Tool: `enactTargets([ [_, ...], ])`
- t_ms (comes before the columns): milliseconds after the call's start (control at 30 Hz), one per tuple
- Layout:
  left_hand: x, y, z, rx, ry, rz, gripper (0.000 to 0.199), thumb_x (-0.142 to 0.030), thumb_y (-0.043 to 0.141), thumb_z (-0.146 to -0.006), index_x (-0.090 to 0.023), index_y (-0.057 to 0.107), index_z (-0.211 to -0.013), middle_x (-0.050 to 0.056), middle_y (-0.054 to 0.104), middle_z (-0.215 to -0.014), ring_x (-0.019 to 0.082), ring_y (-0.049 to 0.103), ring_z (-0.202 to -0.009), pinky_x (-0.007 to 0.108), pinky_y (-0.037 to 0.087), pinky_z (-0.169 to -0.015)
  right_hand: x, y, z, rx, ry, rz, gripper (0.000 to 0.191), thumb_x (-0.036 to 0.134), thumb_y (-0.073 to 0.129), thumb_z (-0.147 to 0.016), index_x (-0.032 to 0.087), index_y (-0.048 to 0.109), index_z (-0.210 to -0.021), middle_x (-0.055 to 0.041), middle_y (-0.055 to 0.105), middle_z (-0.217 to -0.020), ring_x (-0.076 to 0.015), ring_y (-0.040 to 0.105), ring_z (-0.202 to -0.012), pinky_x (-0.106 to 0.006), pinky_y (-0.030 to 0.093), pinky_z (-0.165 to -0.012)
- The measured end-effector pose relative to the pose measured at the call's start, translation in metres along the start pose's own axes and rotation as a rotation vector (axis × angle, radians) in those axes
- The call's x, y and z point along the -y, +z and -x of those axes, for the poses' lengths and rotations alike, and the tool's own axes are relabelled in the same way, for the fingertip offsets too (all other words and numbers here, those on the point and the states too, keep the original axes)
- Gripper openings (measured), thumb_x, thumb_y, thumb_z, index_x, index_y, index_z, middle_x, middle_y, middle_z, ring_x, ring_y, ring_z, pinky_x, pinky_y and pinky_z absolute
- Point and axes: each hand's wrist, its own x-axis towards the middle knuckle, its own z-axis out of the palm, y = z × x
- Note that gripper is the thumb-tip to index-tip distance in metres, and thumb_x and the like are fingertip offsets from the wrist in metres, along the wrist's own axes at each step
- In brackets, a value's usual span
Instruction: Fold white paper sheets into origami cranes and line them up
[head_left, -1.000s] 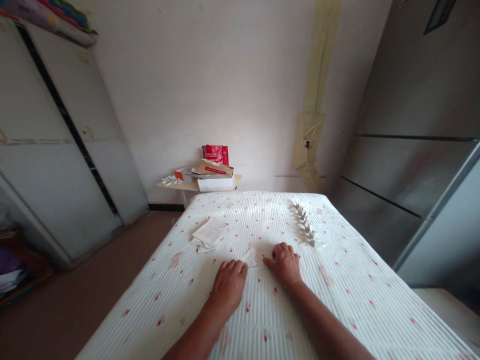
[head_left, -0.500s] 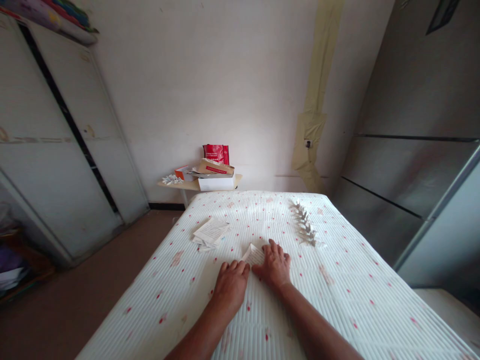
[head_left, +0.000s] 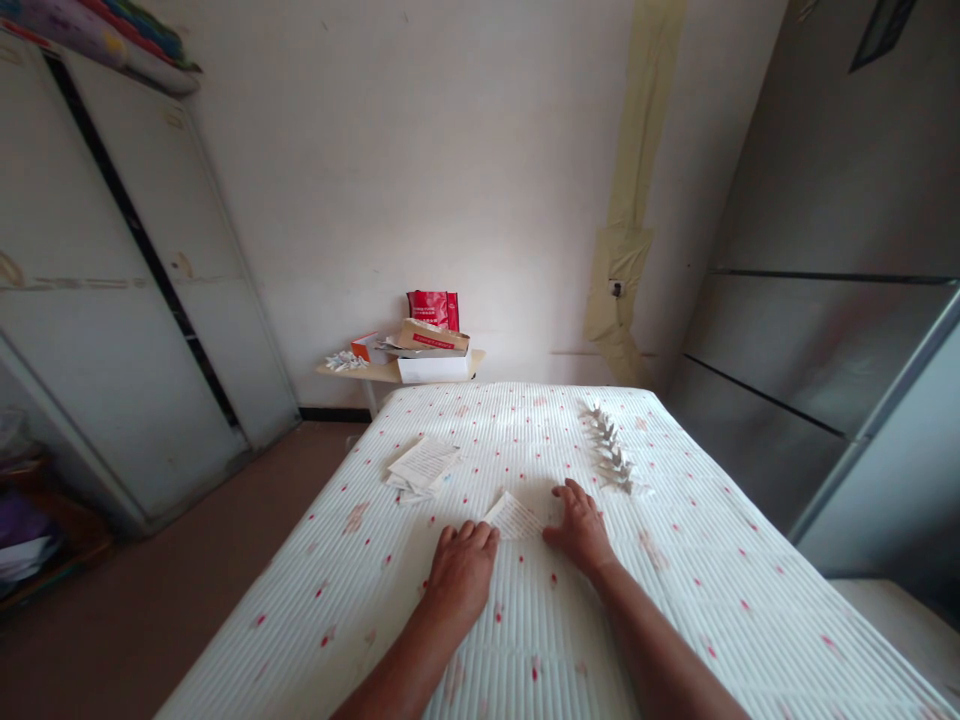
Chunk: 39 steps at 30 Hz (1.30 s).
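A folded triangle of printed paper (head_left: 514, 518) lies on the bed-like surface with a white, red-dotted cover (head_left: 360, 600). At its left corner rests my left hand (head_left: 466, 562), fingers close together and curled over the edge; its fingertips are partly hidden. My right hand (head_left: 580, 528) is at the triangle's right corner, fingers apart and curved, with nothing gripped. Up and to the left is a loose stack of printed paper sheets (head_left: 424, 466). A row of small folded paper pieces (head_left: 611, 446) stands beyond my right hand.
Behind the covered surface, a small side table (head_left: 382, 372) holds a white box (head_left: 433, 368), a red bag (head_left: 433, 309) and a pile of white folded pieces (head_left: 346, 361). A grey fridge-like cabinet (head_left: 795, 340) stands right, white cupboards (head_left: 180, 300) left.
My right hand has moved right, off the triangle's face, so more of the printed paper shows. My left hand has stayed at the left corner.
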Motion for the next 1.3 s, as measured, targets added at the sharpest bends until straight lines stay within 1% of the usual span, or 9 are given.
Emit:
enactTargets([
  [133,-0.001,-0.002,0.0,0.0,-0.005,0.017,0.033,-0.014,0.035,-0.087,-0.02,0.053,-0.114,0.008,0.058,-0.105,0.022,0.048,-0.1,0.038,0.032,-0.081,-0.009,-0.007,-0.003,-0.064,-0.024,-0.028,0.047,0.01,0.056,-0.06,0.016,0.056,-0.106,-0.0133,0.045,-0.129,-0.0257,0.044,-0.114,-0.034,0.039,-0.088],
  [267,-0.001,-0.008,-0.001,-0.007,-0.021,0.063,0.03,-0.012,0.038,-0.085,-0.022,0.059,-0.104,0.007,0.059,-0.1,0.02,0.049,-0.097,0.035,0.032,-0.079,-0.002,-0.012,-0.003,-0.234,-0.208,-0.193,0.03,0.009,0.053,-0.065,0.017,0.062,-0.092,-0.0098,0.057,-0.11,-0.0216,0.052,-0.102,-0.03,0.04,-0.085],
  [333,0.001,-0.01,-0.004,-0.024,-0.051,0.102,0.027,-0.011,0.043,-0.08,-0.024,0.063,-0.094,0.004,0.06,-0.096,0.019,0.049,-0.095,0.033,0.033,-0.077,0.007,-0.01,-0.001,-0.155,-0.308,-0.279,0.022,0.01,0.05,-0.069,0.019,0.064,-0.083,-0.005,0.062,-0.09,-0.0168,0.057,-0.085,-0.025,0.043,-0.074],
  [400,0.003,-0.01,-0.008,-0.043,-0.096,0.151,0.026,-0.011,0.048,-0.075,-0.026,0.065,-0.089,0.002,0.061,-0.094,0.018,0.05,-0.093,0.032,0.033,-0.076,0.016,-0.006,0.001,-0.042,-0.319,-0.266,0.02,0.01,0.049,-0.07,0.02,0.065,-0.074,-0.0025,0.063,-0.079,-0.0144,0.058,-0.075,-0.022,0.041,-0.069],
  [433,0.004,-0.009,-0.011,-0.05,-0.123,0.18,0.026,-0.012,0.049,-0.074,-0.026,0.065,-0.088,0.002,0.061,-0.094,0.018,0.05,-0.093,0.031,0.033,-0.076,0.02,-0.003,0.003,0.027,-0.308,-0.219,0.02,0.01,0.049,-0.069,0.02,0.066,-0.071,-0.0016,0.064,-0.076,-0.0139,0.058,-0.072,-0.022,0.04,-0.066],
  [533,0.003,-0.005,-0.019,-0.076,-0.244,0.253,0.018,-0.021,0.051,-0.075,-0.026,0.066,-0.083,0.001,0.062,-0.093,0.018,0.052,-0.092,0.032,0.033,-0.077,0.026,0.002,0.005,0.099,-0.259,-0.091,0.019,0.011,0.05,-0.068,0.021,0.066,-0.067,-0.0006,0.065,-0.076,-0.0135,0.057,-0.072,-0.022,0.036,-0.066],
  [733,-0.009,-0.005,-0.03,-0.104,-0.452,0.261,0.02,-0.039,0.058,-0.07,-0.023,0.062,-0.081,0.003,0.06,-0.091,0.021,0.053,-0.092,0.033,0.033,-0.076,0.024,0.005,0.004,0.126,-0.218,-0.051,0.017,0.014,0.051,-0.07,0.022,0.066,-0.071,0.0003,0.065,-0.079,-0.0125,0.057,-0.075,-0.021,0.033,-0.066],
  [1000,-0.003,-0.006,-0.031,-0.057,-0.506,0.265,0.011,-0.029,0.055,-0.069,-0.025,0.063,-0.076,0.001,0.061,-0.088,0.02,0.054,-0.09,0.033,0.035,-0.074,0.025,0.003,0.003,0.146,-0.197,-0.049,0.016,0.014,0.052,-0.07,0.022,0.065,-0.072,0.0004,0.065,-0.081,-0.013,0.056,-0.075,-0.022,0.031,-0.065],
  [1300,0.019,-0.009,-0.025,0.0,-0.599,0.328,0.017,-0.021,0.049,-0.068,-0.029,0.065,-0.072,-0.001,0.064,-0.092,0.019,0.054,-0.093,0.031,0.036,-0.072,0.026,0.002,0.003,0.156,-0.19,-0.04,0.018,0.013,0.05,-0.069,0.022,0.065,-0.072,0.0006,0.065,-0.082,-0.0126,0.056,-0.075,-0.021,0.031,-0.065],
])
